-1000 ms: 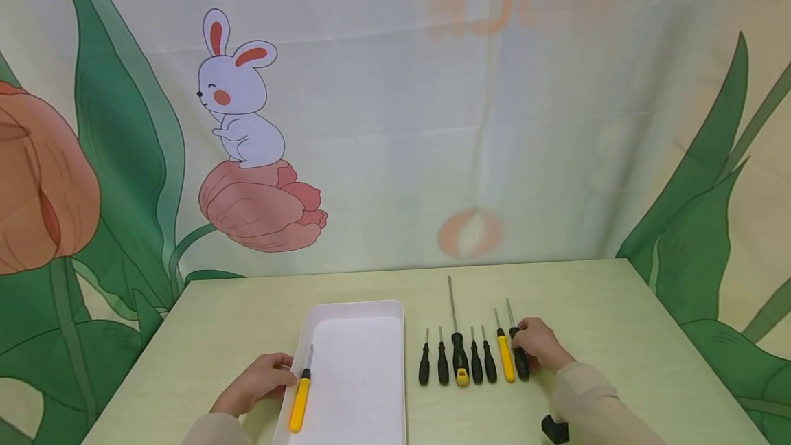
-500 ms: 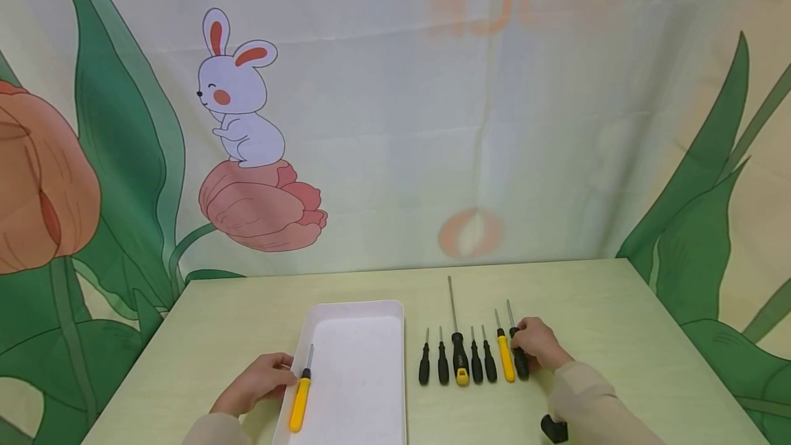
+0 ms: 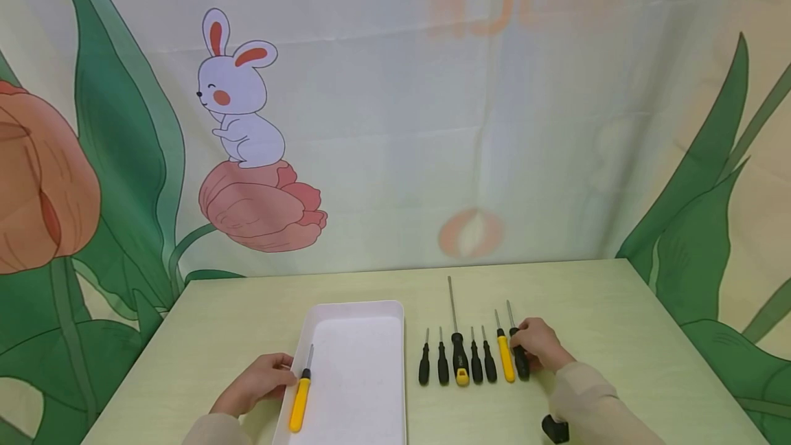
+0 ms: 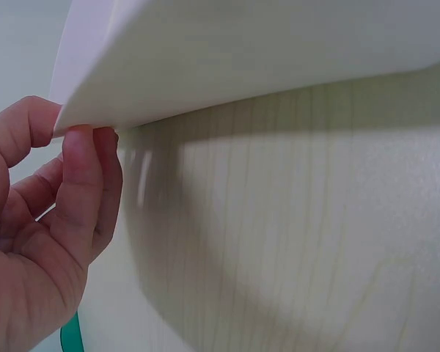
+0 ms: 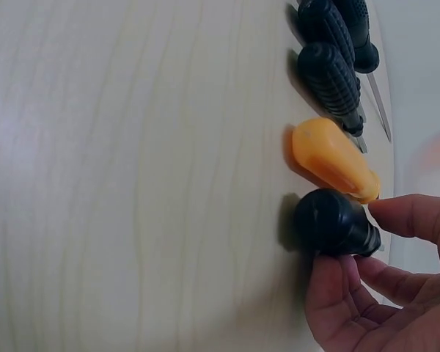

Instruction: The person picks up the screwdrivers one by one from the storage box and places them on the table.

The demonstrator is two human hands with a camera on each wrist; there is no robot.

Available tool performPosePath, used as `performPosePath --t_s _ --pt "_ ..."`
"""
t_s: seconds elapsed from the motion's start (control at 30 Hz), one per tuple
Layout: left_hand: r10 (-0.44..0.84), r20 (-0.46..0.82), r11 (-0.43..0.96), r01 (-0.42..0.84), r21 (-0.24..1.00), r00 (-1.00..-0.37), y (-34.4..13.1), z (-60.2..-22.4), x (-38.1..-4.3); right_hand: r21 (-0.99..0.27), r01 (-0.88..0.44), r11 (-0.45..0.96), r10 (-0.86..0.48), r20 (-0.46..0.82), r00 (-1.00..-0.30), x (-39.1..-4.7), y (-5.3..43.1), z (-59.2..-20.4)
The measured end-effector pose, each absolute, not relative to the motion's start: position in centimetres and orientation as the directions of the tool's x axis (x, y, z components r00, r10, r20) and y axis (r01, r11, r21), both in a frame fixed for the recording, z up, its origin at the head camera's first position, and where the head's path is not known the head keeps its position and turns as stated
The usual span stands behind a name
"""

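Note:
My left hand (image 3: 261, 382) pinches the left wall of a white tray (image 3: 358, 362) between thumb and fingers. In the left wrist view the tray's side (image 4: 264, 51) is tilted over the wood-grain table, the fingertips right at its rim. Inside the tray lies a yellow-handled screwdriver (image 3: 299, 404), along the left wall. On the right, my right hand (image 3: 541, 345) grips a black screwdriver (image 3: 521, 364), the rightmost of a row. The right wrist view shows thumb and fingers on either side of its black handle (image 5: 328, 220), low over the table.
Left of the held one lies a yellow screwdriver (image 3: 505, 359), then several black ones, including a long-shafted screwdriver (image 3: 459, 356) with a yellow end. A black object (image 3: 555, 429) shows by the right sleeve. A printed curtain (image 3: 395, 122) hangs behind the table (image 3: 649, 362).

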State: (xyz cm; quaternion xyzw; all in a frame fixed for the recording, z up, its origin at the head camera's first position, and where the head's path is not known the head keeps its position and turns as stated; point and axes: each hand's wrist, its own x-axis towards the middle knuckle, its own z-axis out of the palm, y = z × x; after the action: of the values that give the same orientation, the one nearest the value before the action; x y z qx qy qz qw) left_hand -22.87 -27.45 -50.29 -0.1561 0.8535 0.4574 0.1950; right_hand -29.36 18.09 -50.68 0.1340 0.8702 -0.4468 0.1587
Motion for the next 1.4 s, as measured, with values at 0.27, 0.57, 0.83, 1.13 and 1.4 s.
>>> performPosePath --t_s 0.27,0.57,0.83,1.13,1.4 --pt "-0.096 -0.48 0.532 -0.452 0.716 -0.872 -27.4 -50.3 -22.9 -0.751 0.393 0.53 0.096 -0.407 -0.908 -29.3 18.6 -50.7" --pt "-0.096 -0.468 0.522 -0.445 0.728 -0.879 -27.4 -50.3 -22.9 -0.734 0.425 0.529 0.121 -0.43 -0.894 -29.5 19.3 -50.8" --pt "-0.097 -0.468 0.522 -0.445 0.728 -0.878 -27.5 -50.4 -22.9 -0.718 0.439 0.54 0.13 -0.444 -0.887 -29.6 19.8 -50.1" --pt "-0.097 -0.48 0.527 -0.454 0.719 -0.872 -27.6 -50.5 -23.2 -0.733 0.417 0.537 0.106 -0.431 -0.896 -29.6 20.0 -49.0" --pt "-0.092 -0.475 0.528 -0.447 0.722 -0.875 -27.6 -50.5 -23.1 -0.771 0.382 0.509 0.084 -0.397 -0.914 -29.3 19.2 -48.1"
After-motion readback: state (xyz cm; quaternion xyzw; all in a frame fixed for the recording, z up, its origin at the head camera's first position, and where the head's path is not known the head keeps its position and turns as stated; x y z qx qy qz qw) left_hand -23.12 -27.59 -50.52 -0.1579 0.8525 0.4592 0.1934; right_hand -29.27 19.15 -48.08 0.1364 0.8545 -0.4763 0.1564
